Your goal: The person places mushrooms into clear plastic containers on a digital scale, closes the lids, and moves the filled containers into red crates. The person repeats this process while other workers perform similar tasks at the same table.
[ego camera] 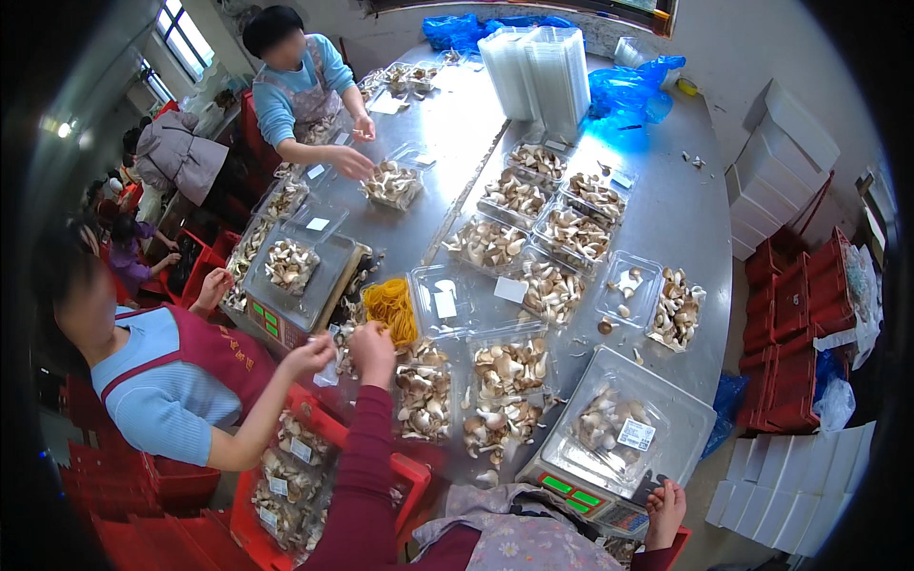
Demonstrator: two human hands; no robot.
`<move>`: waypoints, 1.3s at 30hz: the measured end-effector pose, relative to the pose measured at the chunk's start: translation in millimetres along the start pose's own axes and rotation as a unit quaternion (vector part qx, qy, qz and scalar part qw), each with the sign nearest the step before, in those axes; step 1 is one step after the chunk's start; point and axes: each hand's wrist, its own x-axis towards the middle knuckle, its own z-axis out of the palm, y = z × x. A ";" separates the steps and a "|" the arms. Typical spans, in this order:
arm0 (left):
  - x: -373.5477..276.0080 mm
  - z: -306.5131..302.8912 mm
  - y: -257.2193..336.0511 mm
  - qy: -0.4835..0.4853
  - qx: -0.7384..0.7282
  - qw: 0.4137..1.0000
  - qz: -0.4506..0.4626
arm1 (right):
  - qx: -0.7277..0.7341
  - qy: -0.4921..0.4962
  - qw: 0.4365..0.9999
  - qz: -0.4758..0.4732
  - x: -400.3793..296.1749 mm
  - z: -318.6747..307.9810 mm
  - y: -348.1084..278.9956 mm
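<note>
My left hand (372, 350), at the end of a dark red sleeve, reaches to the pile of yellow rubber bands (390, 312); whether its fingers hold one is unclear. At the right front corner of a digital scale (603, 524) is my right hand (665, 508), fingers curled, its grip unclear. A closed clear plastic box of mushrooms (607, 421) with a printed label (635, 435) lies on the scale's metal plate. Between my hands stand filled mushroom boxes (424, 401) and an uncovered heap of mushrooms (502, 425).
Across the metal table (678, 193) stand more mushroom boxes (510, 193), stacked empty containers (550, 78) and a second scale (307, 285). A co-worker's hand (312, 353) is close to my left hand; another co-worker (303, 93) stands opposite. A red crate (246, 499) holds labelled boxes.
</note>
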 end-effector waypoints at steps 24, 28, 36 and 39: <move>-195.5 -72.5 204.7 -0.281 -0.284 0.860 0.317 | -0.106 -0.564 0.813 -0.095 -43.7 146.1 -112.4; -169.4 -68.6 171.7 -0.357 -0.450 0.819 -0.016 | -0.315 -0.509 0.786 -0.156 -65.4 143.6 -118.9; -208.4 -112.6 169.8 -0.469 -0.415 0.778 0.061 | -0.354 -0.444 0.755 -0.327 -61.1 157.6 -81.1; -236.1 -76.6 129.2 -0.467 -0.472 0.745 -0.068 | -0.114 -0.622 0.773 -0.053 -90.1 146.0 -54.5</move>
